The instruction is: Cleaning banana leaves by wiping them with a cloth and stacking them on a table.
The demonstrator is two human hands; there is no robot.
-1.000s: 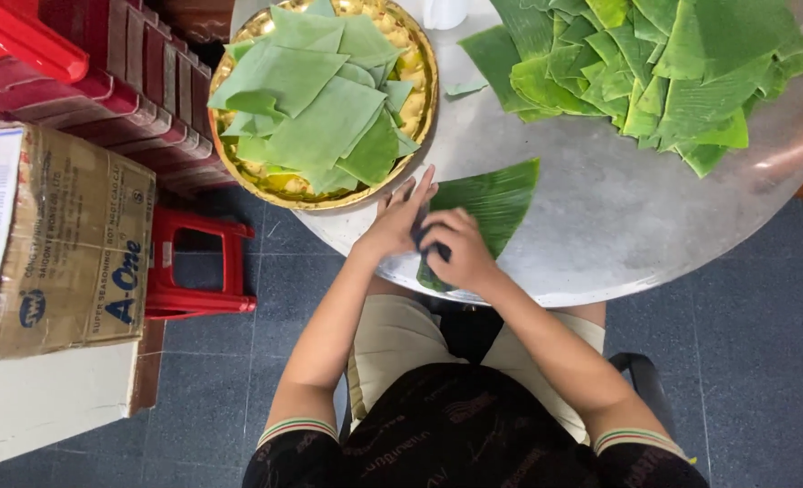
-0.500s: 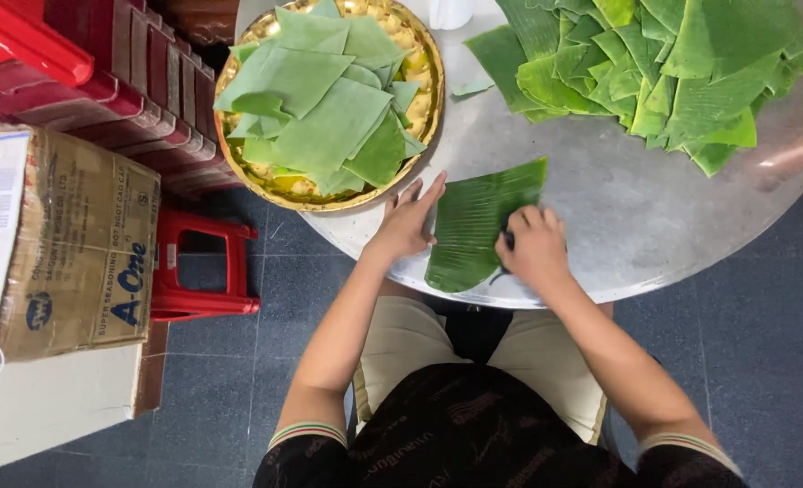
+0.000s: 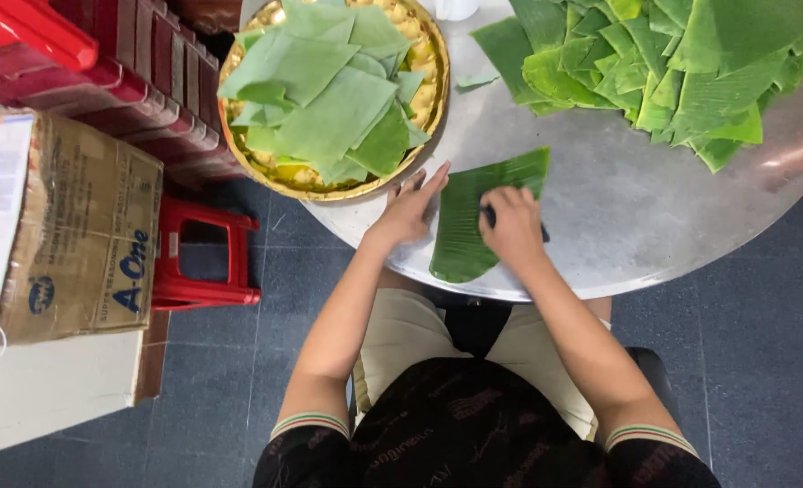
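pressing flat, left hand (image 3: 408,211) pins the leaf (image 3: 474,221) at centre frame; right hand (image 3: 513,223), closed on a dark cloth (image 3: 492,217), should wipe evenly.

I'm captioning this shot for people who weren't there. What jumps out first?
Green leaf everywhere: a big heap of cut leaves at the round metal table's far right, more stacked on a gold tray at far left. At the near edge, the left hand steadies one leaf piece while the right hand presses a dark object onto it.
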